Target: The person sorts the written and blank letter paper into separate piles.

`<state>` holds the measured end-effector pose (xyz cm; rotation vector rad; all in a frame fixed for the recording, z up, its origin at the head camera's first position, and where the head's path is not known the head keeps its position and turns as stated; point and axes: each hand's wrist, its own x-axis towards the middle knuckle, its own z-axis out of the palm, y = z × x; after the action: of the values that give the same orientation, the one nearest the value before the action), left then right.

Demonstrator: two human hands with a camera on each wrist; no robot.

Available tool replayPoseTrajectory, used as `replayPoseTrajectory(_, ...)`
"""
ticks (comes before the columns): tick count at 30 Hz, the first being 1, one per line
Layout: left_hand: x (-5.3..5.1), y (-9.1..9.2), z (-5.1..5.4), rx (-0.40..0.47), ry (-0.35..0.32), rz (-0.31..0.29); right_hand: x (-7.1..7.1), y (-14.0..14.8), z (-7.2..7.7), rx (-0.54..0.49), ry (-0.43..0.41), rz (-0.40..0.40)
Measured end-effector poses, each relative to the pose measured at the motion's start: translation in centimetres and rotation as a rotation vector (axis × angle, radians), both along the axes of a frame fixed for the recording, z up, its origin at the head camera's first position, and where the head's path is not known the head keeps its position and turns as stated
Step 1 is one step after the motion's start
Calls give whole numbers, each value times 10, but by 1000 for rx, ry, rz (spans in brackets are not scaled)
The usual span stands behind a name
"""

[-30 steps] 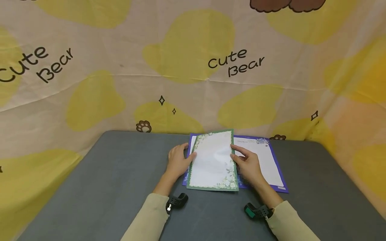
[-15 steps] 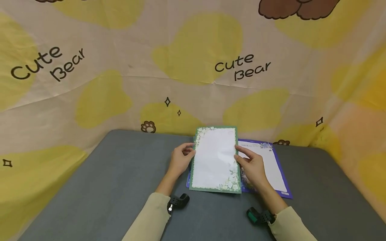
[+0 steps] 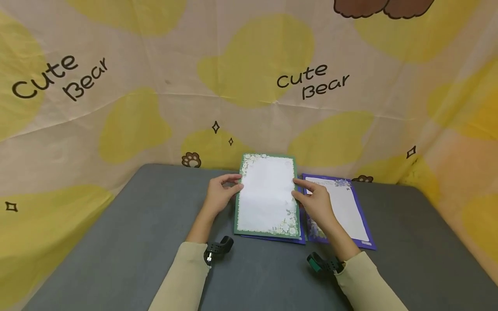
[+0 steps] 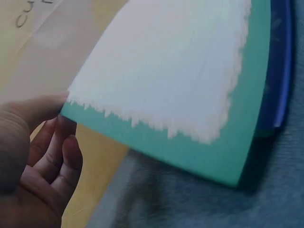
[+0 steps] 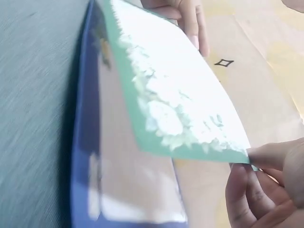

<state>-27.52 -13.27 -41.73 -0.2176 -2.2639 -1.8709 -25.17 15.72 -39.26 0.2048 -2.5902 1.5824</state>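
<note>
A sheet of paper (image 3: 266, 194) with a green floral border and a white middle stands slightly raised over the table. My left hand (image 3: 219, 194) pinches its left edge between thumb and fingers; in the left wrist view, that hand's thumb lies on the printed face. On the opposite edge, my right hand (image 3: 317, 203) pinches the sheet in the same way. A purple border (image 3: 301, 235) shows under the green sheet, mostly covered by it. To the right lies another purple-bordered sheet (image 3: 350, 211) with printed flowers, partly hidden by my right hand.
The grey table (image 3: 155, 250) spreads around the sheets. Directly behind its far edge hangs a beige and yellow printed cloth (image 3: 249, 125), which also comes down along both sides.
Both hands have moved left and slightly away with the green sheet. A gap now shows between the purple border under it and the purple-bordered sheet on the right, which stays in place.
</note>
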Motion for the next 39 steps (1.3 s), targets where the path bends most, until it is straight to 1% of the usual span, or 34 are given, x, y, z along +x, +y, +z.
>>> replayPoseTrajectory(2,0,-5,3,-2,3,4,-2,-6,3,14,-7,1)
replayPoseTrajectory(6,2,-11,9,-17,-7,-14,-6,-15,9,7,-30,-10)
replayPoseTrajectory(10,4,-17,14,-33,-20,-13,-9,-24,16,0,-31,-22)
replayPoseTrajectory(12,5,-20,15,-42,-28,4,-11,-28,20,5,-33,-18)
replayPoseTrajectory(16,7,-27,18,-66,-19,36,-15,-37,27,18,-25,-1)
replayPoseTrajectory(21,10,-33,27,-107,0,82,-16,-49,35,-7,-1,6)
replayPoseTrajectory(23,9,-33,30,-134,6,96,-15,-52,36,-15,-2,-10)
replayPoseTrajectory(27,4,-31,38,-188,24,105,-15,-55,35,-20,22,-35)
replayPoseTrajectory(31,1,-32,43,-222,32,133,-16,-59,33,-26,28,-18)
replayPoseTrajectory(35,6,-42,40,-276,20,175,-15,-68,28,-25,-8,39)
replayPoseTrajectory(37,10,-49,37,-303,13,197,-12,-77,23,-28,-14,57)
replayPoseTrajectory(39,16,-57,33,-321,-5,218,-9,-88,15,-40,-16,58)
